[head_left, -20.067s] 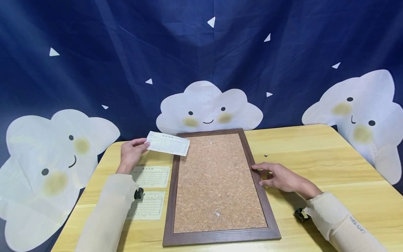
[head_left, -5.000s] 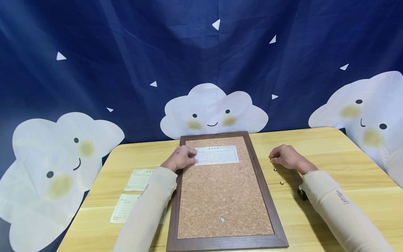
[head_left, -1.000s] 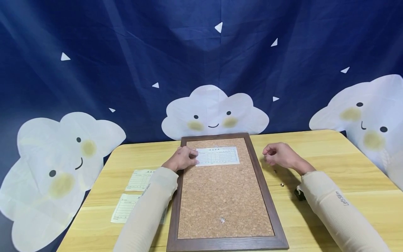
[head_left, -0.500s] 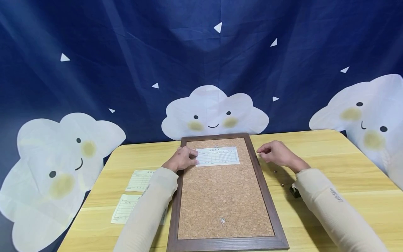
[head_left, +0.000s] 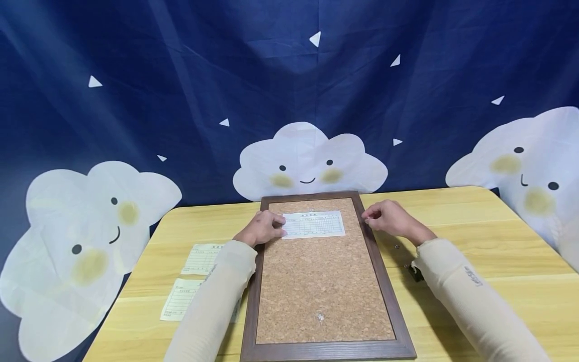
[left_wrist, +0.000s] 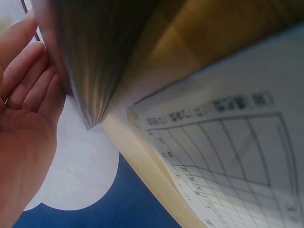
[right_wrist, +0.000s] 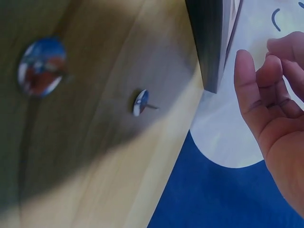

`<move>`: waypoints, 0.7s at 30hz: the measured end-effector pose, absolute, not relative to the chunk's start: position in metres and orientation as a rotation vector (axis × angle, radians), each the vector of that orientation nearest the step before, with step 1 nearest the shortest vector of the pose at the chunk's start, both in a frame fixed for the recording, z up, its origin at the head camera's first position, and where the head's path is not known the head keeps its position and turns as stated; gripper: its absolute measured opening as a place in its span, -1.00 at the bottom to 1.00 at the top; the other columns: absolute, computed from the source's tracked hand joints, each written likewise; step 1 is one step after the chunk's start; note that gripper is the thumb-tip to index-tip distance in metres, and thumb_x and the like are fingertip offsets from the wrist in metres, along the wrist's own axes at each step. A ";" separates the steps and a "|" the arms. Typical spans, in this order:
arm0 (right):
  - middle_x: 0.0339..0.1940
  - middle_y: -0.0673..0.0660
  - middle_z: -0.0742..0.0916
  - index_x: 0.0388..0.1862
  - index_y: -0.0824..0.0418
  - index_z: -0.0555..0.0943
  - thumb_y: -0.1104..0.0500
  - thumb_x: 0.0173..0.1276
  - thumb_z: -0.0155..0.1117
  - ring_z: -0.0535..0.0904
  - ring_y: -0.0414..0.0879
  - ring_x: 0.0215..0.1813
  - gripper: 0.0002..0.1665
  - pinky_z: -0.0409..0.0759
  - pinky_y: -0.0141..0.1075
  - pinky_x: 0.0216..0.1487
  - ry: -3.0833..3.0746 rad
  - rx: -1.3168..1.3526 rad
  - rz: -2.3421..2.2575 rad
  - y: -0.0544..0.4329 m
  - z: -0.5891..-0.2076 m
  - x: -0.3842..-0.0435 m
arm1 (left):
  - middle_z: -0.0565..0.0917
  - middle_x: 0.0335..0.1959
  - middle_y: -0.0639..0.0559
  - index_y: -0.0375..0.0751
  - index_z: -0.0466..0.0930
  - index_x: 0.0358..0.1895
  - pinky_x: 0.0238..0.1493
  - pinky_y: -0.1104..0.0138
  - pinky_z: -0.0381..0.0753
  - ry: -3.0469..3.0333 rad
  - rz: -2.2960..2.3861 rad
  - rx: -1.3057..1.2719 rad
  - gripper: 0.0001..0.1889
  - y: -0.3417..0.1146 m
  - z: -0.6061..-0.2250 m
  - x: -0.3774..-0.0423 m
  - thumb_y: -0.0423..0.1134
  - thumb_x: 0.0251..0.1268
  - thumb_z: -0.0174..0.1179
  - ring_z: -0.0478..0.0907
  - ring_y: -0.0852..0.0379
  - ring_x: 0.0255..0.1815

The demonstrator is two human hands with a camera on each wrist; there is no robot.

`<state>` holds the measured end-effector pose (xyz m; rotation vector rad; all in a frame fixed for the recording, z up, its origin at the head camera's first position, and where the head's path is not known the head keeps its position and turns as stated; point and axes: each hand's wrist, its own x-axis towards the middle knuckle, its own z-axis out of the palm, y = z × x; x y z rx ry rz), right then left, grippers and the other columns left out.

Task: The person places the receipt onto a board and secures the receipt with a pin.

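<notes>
A white printed paper slip [head_left: 314, 224] lies across the upper part of a cork board [head_left: 323, 281] in a dark brown frame. My left hand [head_left: 261, 228] reaches over the frame's left side; its thumb and index fingertips, spread apart, press the slip's left end. Above the frame's right side, my right hand [head_left: 392, 219] pinches thumb and index finger together on a thumbtack, hidden in the fingers now. Two silver thumbtacks lie on the table right of the board: one thumbtack [right_wrist: 141, 102] has its pin sticking out sideways, the other thumbtack [right_wrist: 42, 66] is blurred and nearer the camera.
Two pale green printed slips lie left of the board, an upper slip [head_left: 199, 259] and a lower slip [head_left: 178, 300], both partly under my left sleeve. Shiny bits [head_left: 320, 317] show low on the cork. A blue cloud-patterned curtain [head_left: 289, 75] hangs behind the wooden table [head_left: 475, 226].
The slip has gone from the air at left onto the cork. My right hand took a thumbtack off the table and has moved left to the frame's edge; my left hand has lately stayed still.
</notes>
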<state>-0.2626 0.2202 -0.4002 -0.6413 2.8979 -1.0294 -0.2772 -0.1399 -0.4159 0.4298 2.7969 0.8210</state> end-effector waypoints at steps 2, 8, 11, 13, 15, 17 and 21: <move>-0.42 0.09 0.78 -0.19 0.40 0.75 0.36 0.27 0.34 0.62 -0.16 -0.41 -0.84 0.57 -0.35 -0.36 2.871 -0.621 -1.031 0.218 -0.399 -0.264 | 0.56 0.28 -0.11 -0.23 0.67 0.17 0.43 0.15 0.30 2.799 0.821 0.430 -0.59 -0.140 -0.416 -0.277 -0.31 0.24 0.41 0.42 -0.05 0.38; -0.29 0.22 0.80 -0.11 0.44 0.73 0.34 0.34 0.34 0.73 -0.03 -0.40 -0.80 0.65 -0.28 -0.31 2.805 -0.612 -1.035 0.210 -0.396 -0.267 | 0.57 0.26 -0.12 -0.22 0.67 0.17 0.42 0.15 0.32 2.801 0.829 0.432 -0.59 -0.141 -0.415 -0.276 -0.32 0.23 0.41 0.43 -0.05 0.37; -0.27 0.23 0.80 -0.09 0.46 0.72 0.34 0.36 0.33 0.73 -0.03 -0.39 -0.78 0.68 -0.24 -0.28 2.793 -0.616 -1.039 0.206 -0.394 -0.268 | 0.57 0.26 -0.13 -0.23 0.68 0.16 0.42 0.14 0.32 2.800 0.833 0.437 -0.60 -0.141 -0.415 -0.276 -0.32 0.23 0.41 0.43 -0.06 0.37; -0.28 0.24 0.79 -0.08 0.48 0.71 0.33 0.38 0.31 0.73 -0.04 -0.39 -0.77 0.69 -0.21 -0.27 2.793 -0.629 -1.040 0.203 -0.394 -0.269 | 0.57 0.26 -0.13 -0.24 0.68 0.15 0.42 0.14 0.32 2.804 0.830 0.445 -0.60 -0.141 -0.415 -0.276 -0.33 0.23 0.41 0.43 -0.07 0.37; -0.32 0.24 0.79 -0.08 0.49 0.70 0.32 0.38 0.31 0.72 -0.05 -0.39 -0.76 0.68 -0.20 -0.27 2.795 -0.634 -1.042 0.200 -0.393 -0.269 | 0.57 0.27 -0.13 -0.24 0.68 0.15 0.42 0.14 0.32 2.804 0.829 0.449 -0.60 -0.140 -0.416 -0.276 -0.33 0.23 0.41 0.42 -0.07 0.37; -0.33 0.24 0.79 -0.09 0.49 0.70 0.32 0.40 0.30 0.71 -0.05 -0.39 -0.76 0.69 -0.19 -0.28 2.795 -0.636 -1.049 0.197 -0.394 -0.270 | 0.56 0.28 -0.13 -0.24 0.68 0.16 0.42 0.14 0.32 2.804 0.826 0.451 -0.60 -0.140 -0.416 -0.276 -0.33 0.23 0.41 0.42 -0.06 0.37; -0.37 0.24 0.79 -0.14 0.47 0.72 0.29 0.42 0.28 0.71 -0.04 -0.39 -0.78 0.71 -0.19 -0.28 2.784 -0.604 -1.079 0.192 -0.394 -0.270 | 0.56 0.28 -0.12 -0.23 0.67 0.16 0.42 0.15 0.30 2.803 0.816 0.455 -0.60 -0.139 -0.416 -0.276 -0.33 0.24 0.41 0.42 -0.05 0.38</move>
